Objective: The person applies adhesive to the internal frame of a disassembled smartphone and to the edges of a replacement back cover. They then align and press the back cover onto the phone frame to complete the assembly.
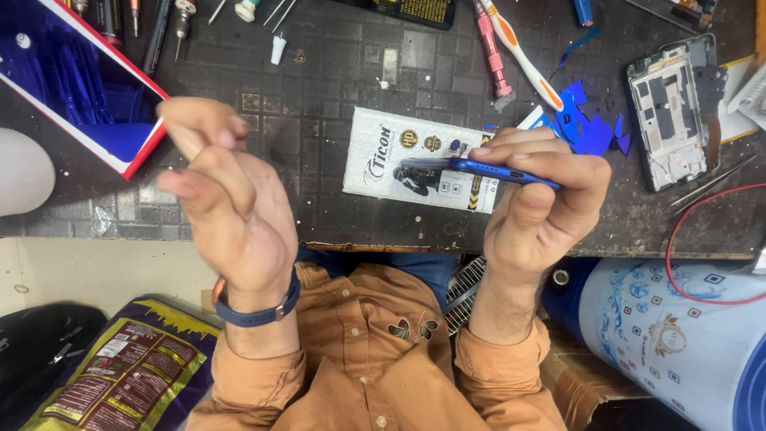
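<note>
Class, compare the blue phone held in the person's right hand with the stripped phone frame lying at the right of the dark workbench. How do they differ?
The blue phone is gripped edge-on in the right hand, above the bench; the stripped phone frame lies flat, untouched. The blue phone shows only a slim closed edge; the frame lies open, its pale inner structure exposed. The blue phone is glossy blue; the frame is grey and white. Both are slim rectangular handsets.

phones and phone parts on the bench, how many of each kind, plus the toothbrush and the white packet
blue phone gripped edge-on in the right hand: 1
bare phone frame, far right on the bench: 1
white printed packet under the phone: 1
toothbrush, white and orange: 1
total: 4
The left hand holds none of them; whether its fingers pinch anything is unclear.
</note>
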